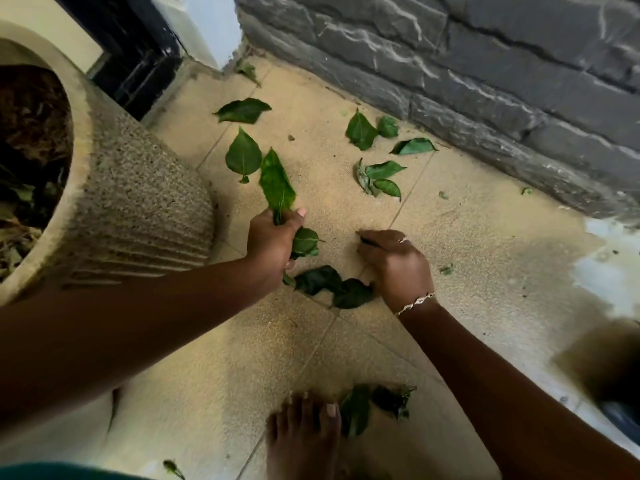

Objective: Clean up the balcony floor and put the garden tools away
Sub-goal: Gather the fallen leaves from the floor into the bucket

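bunch of leaves (277, 188): gripped in left hand (273, 237), fingers curled round the stems, just above the floor (467, 237) | right hand (394, 261): fingers curled, tips pinching a small dark scrap (367, 240) at the floor | loose leaves (360, 131): scattered towards the wall (485, 81) | pot (138, 209): left

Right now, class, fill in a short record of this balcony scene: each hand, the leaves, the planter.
left hand: grips a bunch of leaves
right hand: curled down at the floor tiles, grip unclear
loose leaves: scattered on the tiles, several near the stone wall
planter: stands left of the left hand
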